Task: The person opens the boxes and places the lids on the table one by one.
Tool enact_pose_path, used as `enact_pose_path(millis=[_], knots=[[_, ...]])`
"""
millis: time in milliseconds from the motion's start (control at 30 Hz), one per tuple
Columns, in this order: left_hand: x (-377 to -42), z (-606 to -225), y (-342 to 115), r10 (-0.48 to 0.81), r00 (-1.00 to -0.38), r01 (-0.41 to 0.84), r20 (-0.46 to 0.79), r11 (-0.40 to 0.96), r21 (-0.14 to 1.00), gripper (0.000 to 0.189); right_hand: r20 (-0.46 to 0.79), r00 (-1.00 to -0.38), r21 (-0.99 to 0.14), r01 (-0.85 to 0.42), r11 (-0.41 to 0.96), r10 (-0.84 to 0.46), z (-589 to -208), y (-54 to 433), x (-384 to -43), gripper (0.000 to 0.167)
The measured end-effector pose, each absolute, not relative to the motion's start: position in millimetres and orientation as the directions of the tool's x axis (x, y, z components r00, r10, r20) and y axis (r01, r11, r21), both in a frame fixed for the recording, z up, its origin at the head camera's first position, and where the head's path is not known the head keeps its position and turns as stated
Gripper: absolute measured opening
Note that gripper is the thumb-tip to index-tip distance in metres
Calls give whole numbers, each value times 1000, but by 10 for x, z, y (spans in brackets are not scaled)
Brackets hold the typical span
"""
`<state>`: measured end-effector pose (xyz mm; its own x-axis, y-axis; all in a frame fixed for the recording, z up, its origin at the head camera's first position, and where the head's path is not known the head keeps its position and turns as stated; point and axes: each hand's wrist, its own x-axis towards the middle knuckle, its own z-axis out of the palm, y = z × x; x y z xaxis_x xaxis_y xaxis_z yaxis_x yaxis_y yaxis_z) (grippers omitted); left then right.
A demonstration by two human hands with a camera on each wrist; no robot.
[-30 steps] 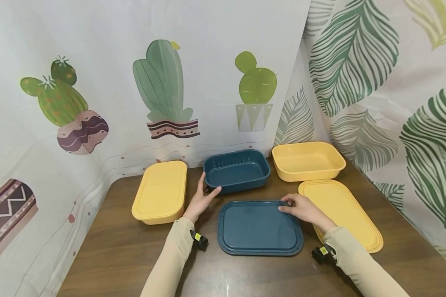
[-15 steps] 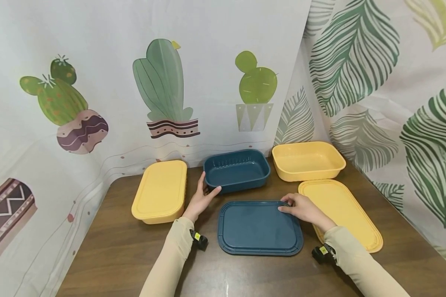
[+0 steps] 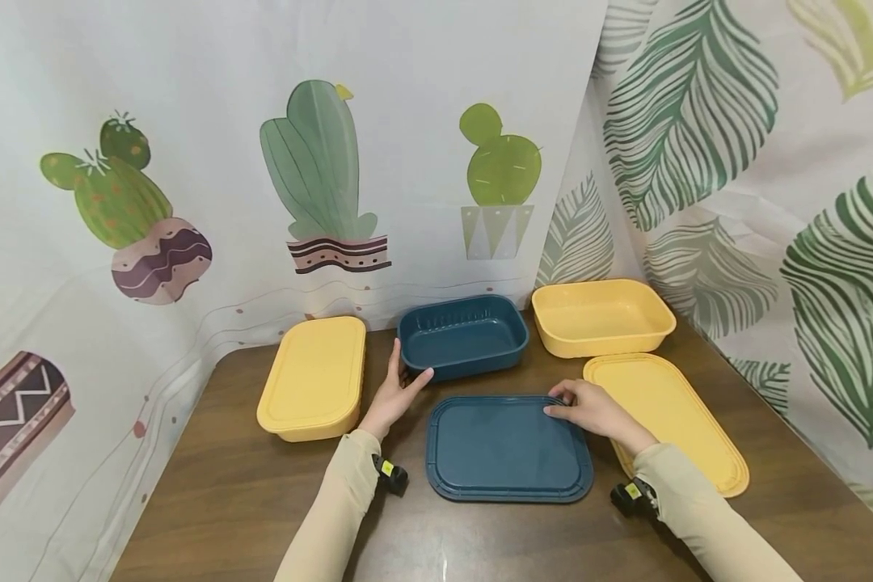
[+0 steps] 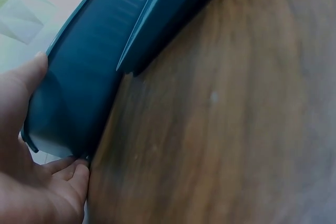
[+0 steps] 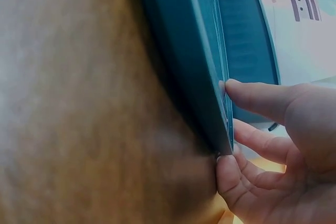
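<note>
While the blue box stands at the far middle of the brown table, its near-left corner is gripped by the left hand, with the thumb laid against the near wall and the other fingers bent round the left end. The blue lid is set just on the near side of the box; its far-right corner is pinched by the right hand between thumb and fingers. Whether that corner is raised off the wood cannot be told.

At the far left, just beside the left hand, a lidded yellow box is placed. At the far right, an uncovered yellow box is stood near the blue one, and on its near side a yellow lid is laid, partly hidden by the right hand. Beige sleeves are worn on both arms. The far side is backed by a white cloth printed with cacti.
</note>
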<state>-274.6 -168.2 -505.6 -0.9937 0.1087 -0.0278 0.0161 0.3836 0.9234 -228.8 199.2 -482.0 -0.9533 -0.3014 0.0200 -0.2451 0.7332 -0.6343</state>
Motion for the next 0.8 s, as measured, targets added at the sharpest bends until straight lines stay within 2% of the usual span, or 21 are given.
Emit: enact_pose_path(millis=[500,800], knots=[[-2660,-5045,-1653,99,-995,10,-24,335,942,112,55,-949,-628,-276,728,-311,-4798,1992,-2275,26],[-2492,-5069,-1744,141,-989,-3,-52,327,945,109,87,-944,-605,-303,736,-317,-4767,1971,-2273,26]])
